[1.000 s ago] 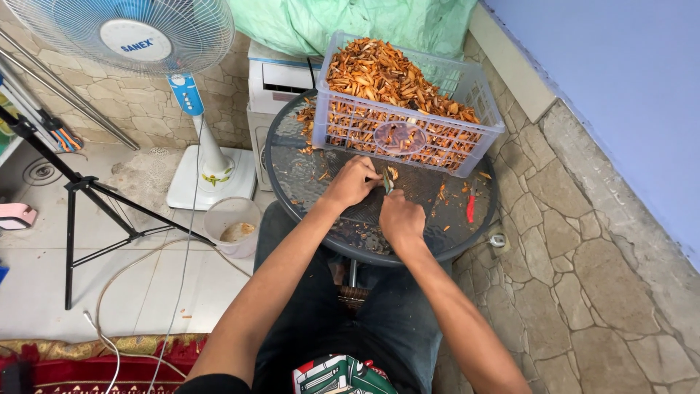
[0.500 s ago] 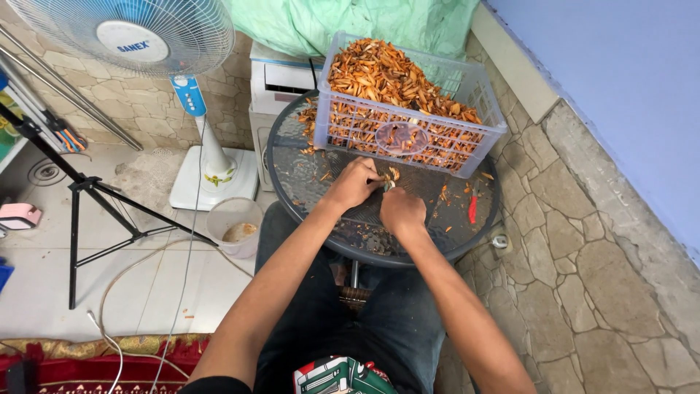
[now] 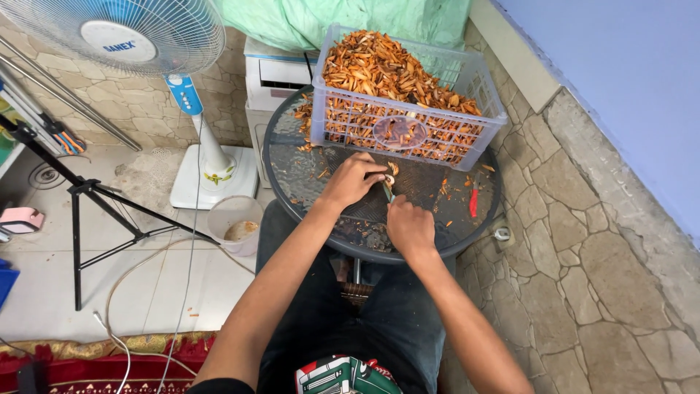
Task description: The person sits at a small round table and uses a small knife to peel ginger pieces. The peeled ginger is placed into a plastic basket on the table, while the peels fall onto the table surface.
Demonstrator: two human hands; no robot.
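1. The slatted crate [image 3: 408, 135] is showing pale translucent white, heaped with orange-brown husk pieces [image 3: 379, 66].
2. The round surface [image 3: 292, 175] is looking dark grey, speckled with orange bits.
3. A small red tool [image 3: 474, 201] is lying on it.
4. The fan [image 3: 117, 36] is showing white with a blue neck.
5. The rug [image 3: 109, 361] is showing red with a gold pattern.

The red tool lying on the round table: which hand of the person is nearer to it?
The right hand. It is just to the left of the red tool in the picture, with bare table between them. The left hand is farther away, beyond the right one.
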